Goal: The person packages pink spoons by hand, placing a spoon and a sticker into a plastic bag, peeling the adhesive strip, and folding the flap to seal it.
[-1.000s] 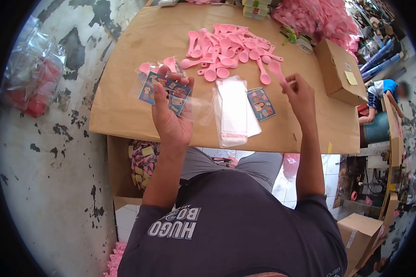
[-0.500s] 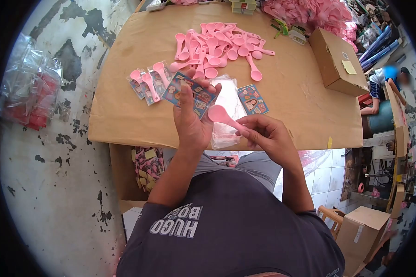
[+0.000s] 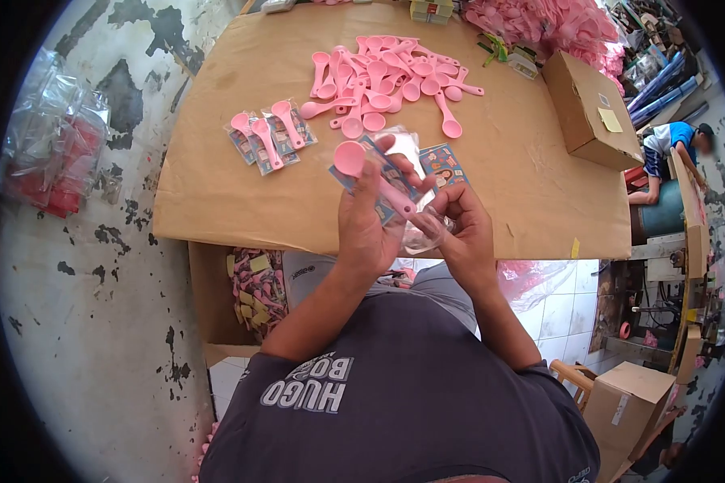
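Note:
My left hand is closed around a pink measuring spoon and a blue printed card, with clear film about them. The spoon lies over the card, its bowl above my thumb and its handle slanting down to the right. Fingers of my right hand pinch a clear plastic bag by the handle's end. Behind my hands lie a stack of clear bags, partly hidden, and another printed card. To the left rest several bagged spoons with cards.
A heap of loose pink spoons lies on the brown-covered table. At the back right are a cardboard box and a pile of bagged pink pieces. Another person is at the far right.
The spoon has moved from my right hand onto the card in my left hand. My right hand has shifted to the clear bag's edge. Both hands are now closer together.

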The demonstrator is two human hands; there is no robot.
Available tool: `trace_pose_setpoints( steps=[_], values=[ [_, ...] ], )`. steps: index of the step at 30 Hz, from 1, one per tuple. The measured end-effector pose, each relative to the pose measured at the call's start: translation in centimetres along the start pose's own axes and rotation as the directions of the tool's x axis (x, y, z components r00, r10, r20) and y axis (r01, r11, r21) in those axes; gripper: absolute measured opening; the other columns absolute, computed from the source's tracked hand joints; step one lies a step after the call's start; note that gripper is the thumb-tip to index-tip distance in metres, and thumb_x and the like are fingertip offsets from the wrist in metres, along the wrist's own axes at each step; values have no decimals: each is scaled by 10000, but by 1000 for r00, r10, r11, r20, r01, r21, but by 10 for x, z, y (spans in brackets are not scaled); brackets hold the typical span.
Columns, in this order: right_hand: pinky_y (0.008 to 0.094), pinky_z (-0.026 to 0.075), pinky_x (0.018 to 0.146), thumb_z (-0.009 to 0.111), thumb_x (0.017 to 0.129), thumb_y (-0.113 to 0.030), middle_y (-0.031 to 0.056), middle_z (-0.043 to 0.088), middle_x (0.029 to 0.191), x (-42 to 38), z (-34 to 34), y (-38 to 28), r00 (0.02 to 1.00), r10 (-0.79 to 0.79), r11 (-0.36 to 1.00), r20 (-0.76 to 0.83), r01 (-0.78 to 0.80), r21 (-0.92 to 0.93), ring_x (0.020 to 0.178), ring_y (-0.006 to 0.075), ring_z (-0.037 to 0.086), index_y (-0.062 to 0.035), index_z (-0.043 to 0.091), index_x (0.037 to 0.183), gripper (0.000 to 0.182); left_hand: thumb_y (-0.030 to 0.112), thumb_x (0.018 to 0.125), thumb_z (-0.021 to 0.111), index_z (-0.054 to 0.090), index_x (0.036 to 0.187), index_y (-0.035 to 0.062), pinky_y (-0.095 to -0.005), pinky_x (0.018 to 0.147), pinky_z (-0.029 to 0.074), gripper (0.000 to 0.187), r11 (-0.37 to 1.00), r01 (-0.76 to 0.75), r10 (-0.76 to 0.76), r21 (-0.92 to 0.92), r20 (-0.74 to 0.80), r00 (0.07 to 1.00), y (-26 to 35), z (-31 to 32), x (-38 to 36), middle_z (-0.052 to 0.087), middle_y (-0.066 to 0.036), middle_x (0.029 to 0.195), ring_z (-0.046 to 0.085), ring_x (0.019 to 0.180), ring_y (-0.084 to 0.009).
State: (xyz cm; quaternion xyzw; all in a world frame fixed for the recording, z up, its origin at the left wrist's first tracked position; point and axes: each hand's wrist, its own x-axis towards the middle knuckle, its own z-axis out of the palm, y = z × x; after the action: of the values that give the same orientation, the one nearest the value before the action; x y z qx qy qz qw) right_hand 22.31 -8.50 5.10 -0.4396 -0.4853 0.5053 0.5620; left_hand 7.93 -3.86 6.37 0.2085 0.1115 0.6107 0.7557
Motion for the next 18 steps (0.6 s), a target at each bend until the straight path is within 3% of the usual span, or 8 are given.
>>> trace_pose_setpoints(
  steps=[2, 6, 9, 10, 12, 13, 16, 18],
  values=[
    [242, 449, 632, 791, 919, -117, -11, 563, 881, 2, 4, 8, 987, -155, 969, -42, 144, -203, 754, 55, 511, -43, 529, 976, 278, 343, 1087, 534, 412, 1476, 51, -443, 1030, 550, 501, 1000, 16, -16, -15, 25, 1000, -1, 0, -6, 607, -58, 1085, 621, 996, -162],
    [253, 472, 733, 845, 857, -111, 35, 566, 942, 0, 14, -1, 984, -147, 956, -100, 115, -270, 836, 84, 543, -45, 545, 995, 338, 307, 1106, 495, 455, 1431, 16, -355, 861, 618, 438, 997, 74, -76, -33, -35, 997, -2, -4, -7, 626, -77, 1091, 679, 983, -182],
    [293, 499, 769, 868, 805, -90, 78, 590, 1070, 1, 20, -8, 924, -368, 846, -106, 285, -450, 899, 154, 585, -60, 596, 1103, 404, 297, 1101, 510, 467, 1423, 21, -372, 887, 609, 427, 995, 96, -97, -9, -39, 995, 3, -5, -5, 636, -89, 1102, 675, 1005, -183],
    [293, 499, 769, 868, 805, -90, 78, 590, 1070, 2, 19, -9, 925, -365, 847, -104, 284, -450, 899, 154, 585, -60, 596, 1103, 404, 289, 1097, 522, 475, 1414, 20, -387, 911, 600, 419, 994, 106, -106, 2, -52, 993, 4, -6, -3, 642, -99, 1113, 672, 1022, -192],
    [341, 510, 772, 868, 775, -69, 95, 590, 1200, 5, 14, -12, 760, -645, 550, 77, 532, -644, 980, 229, 595, -99, 655, 1172, 451, 281, 1092, 534, 482, 1405, 19, -403, 935, 591, 411, 993, 115, -114, 14, -67, 991, 7, -8, 0, 648, -109, 1125, 670, 1040, -200],
    [363, 509, 797, 851, 781, -45, 102, 610, 1190, 3, 6, -12, 735, -659, 475, 158, 570, -670, 1027, 257, 588, -100, 696, 1154, 408, 272, 1084, 550, 489, 1404, 18, -423, 979, 578, 414, 991, 130, -128, 12, -83, 988, 9, -9, 2, 648, -112, 1141, 662, 1055, -201],
    [350, 502, 812, 831, 793, -27, 115, 627, 1153, -3, -7, -26, 744, -615, 486, 262, 619, -617, 1014, 252, 597, -80, 712, 1084, 319, 253, 1066, 583, 512, 1392, 21, -455, 1045, 556, 407, 985, 168, -164, 25, -117, 980, 18, -10, 8, 654, -135, 1197, 652, 1112, -221],
    [352, 507, 850, 803, 810, -14, 123, 642, 1122, -5, -17, -26, 760, -611, 538, 223, 605, -587, 1022, 260, 610, -78, 706, 1116, 327, 280, 1075, 560, 482, 1420, 6, -479, 1094, 515, 447, 975, 223, -223, -12, -115, 968, 21, -9, 11, 635, -168, 1266, 616, 1213, -263]
  ],
)
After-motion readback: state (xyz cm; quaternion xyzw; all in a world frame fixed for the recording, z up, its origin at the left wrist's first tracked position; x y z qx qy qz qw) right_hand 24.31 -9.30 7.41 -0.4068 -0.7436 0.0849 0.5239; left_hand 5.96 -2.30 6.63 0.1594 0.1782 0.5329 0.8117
